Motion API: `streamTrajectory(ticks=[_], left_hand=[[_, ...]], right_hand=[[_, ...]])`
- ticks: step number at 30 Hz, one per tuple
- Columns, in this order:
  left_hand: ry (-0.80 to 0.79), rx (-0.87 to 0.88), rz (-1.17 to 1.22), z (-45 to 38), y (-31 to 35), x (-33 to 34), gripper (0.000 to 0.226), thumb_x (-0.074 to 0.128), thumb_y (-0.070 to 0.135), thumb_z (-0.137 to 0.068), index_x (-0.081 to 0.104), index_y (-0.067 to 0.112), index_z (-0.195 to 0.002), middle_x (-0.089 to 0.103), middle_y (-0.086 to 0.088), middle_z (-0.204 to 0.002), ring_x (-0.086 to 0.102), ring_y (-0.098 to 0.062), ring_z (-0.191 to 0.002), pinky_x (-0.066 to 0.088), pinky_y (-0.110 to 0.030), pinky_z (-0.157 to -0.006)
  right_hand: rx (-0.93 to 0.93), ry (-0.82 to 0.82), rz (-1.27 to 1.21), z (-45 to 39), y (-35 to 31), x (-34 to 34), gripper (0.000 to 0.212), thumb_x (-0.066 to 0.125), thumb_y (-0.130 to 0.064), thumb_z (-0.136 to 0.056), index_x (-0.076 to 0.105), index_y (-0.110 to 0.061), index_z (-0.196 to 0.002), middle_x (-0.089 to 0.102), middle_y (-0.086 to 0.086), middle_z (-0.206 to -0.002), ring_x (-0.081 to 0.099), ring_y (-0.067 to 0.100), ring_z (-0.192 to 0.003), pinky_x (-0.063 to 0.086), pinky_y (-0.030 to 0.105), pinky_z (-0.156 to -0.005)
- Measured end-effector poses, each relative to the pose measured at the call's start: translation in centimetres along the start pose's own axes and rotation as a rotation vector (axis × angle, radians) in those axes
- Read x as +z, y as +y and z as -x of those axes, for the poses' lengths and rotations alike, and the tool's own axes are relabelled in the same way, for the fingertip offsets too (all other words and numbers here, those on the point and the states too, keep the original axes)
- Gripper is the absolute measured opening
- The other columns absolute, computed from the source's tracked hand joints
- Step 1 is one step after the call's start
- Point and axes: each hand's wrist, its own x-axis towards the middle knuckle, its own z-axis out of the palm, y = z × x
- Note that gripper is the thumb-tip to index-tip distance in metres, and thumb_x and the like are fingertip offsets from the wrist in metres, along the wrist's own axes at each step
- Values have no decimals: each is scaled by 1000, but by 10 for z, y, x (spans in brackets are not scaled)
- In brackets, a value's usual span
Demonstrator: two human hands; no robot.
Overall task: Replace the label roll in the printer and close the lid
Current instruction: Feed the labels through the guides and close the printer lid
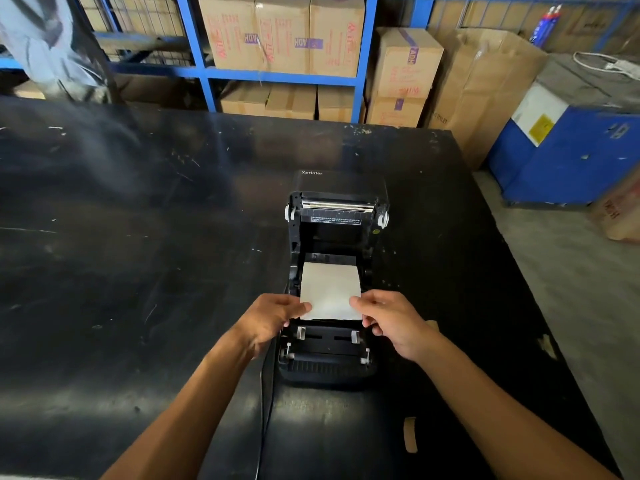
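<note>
A black label printer stands on the black table, its lid swung up and back. A white strip of label paper runs from the roll bay toward me over the feed path. My left hand pinches the strip's near left corner. My right hand pinches its near right corner. Below the paper's edge the two paper guides show. The roll itself is hidden under the strip.
The black table reaches far to the left. A black cable runs from the printer toward me. Bits of brown tape lie at the near right. Blue racks with cartons stand behind; a blue bin stands at right.
</note>
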Motion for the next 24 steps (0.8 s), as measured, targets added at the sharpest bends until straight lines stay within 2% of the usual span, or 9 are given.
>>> streamTrajectory(ticks=[3,5,7,9,11,14,16,22,24], left_hand=[[46,27,-112,-9,-11,1,38,78,41,-82,75,3,-88,75,-2,-101,65,-18,-103,45,-36,-99],[147,29,-200,-13,-21,4,36,76,53,-78,78,17,-83,76,-2,-100,54,-26,-117,44,-37,-98],[266,38,-312,-12,-24,9,28,74,53,-81,78,25,-82,71,-4,-102,37,-27,-120,41,-36,-90],[342,65,-409,-8,-23,15,28,74,52,-82,79,27,-90,64,-2,-115,32,-29,-122,41,-41,-95],[388,79,-503,-5,-20,19,27,74,52,-82,79,29,-94,52,5,-134,28,-28,-130,33,-42,-101],[391,64,-538,-7,-23,21,21,74,50,-82,79,32,-93,33,9,-158,14,-28,-144,25,-47,-108],[378,41,-554,-8,-25,22,19,73,49,-84,79,33,-92,21,9,-165,4,-30,-149,23,-50,-111],[280,-4,-586,-11,-26,19,28,68,50,-88,77,31,-106,10,5,-168,-11,-33,-152,18,-53,-115],[249,-7,-611,-13,-26,17,30,66,52,-88,77,32,-107,11,3,-168,-14,-32,-153,16,-54,-116]], right_hand=[[-149,66,162,-1,10,4,21,69,-25,-88,70,-4,-86,57,0,-72,52,10,-69,40,23,-68],[-173,93,179,-1,19,7,16,69,-23,-87,72,-7,-86,63,-1,-75,56,9,-72,42,22,-71],[-181,127,215,-3,27,9,12,69,-21,-86,74,-11,-90,68,-3,-80,61,8,-77,43,20,-71],[-195,170,286,-6,30,10,12,69,-21,-86,75,-12,-92,69,-3,-83,61,9,-79,42,14,-68],[-220,225,378,-8,33,12,13,70,-22,-85,76,-13,-92,67,1,-87,60,10,-78,41,10,-65],[-233,270,437,-9,41,15,13,70,-25,-84,76,-17,-91,64,4,-89,61,16,-80,45,23,-69],[-232,294,450,-10,46,18,14,70,-27,-84,76,-17,-92,63,3,-89,61,18,-80,48,30,-71],[-202,295,476,-12,52,19,19,70,-26,-85,76,-14,-98,58,8,-97,56,19,-86,36,17,-63],[-191,284,483,-14,53,19,22,69,-27,-86,75,-13,-101,56,9,-103,55,21,-93,36,19,-65]])
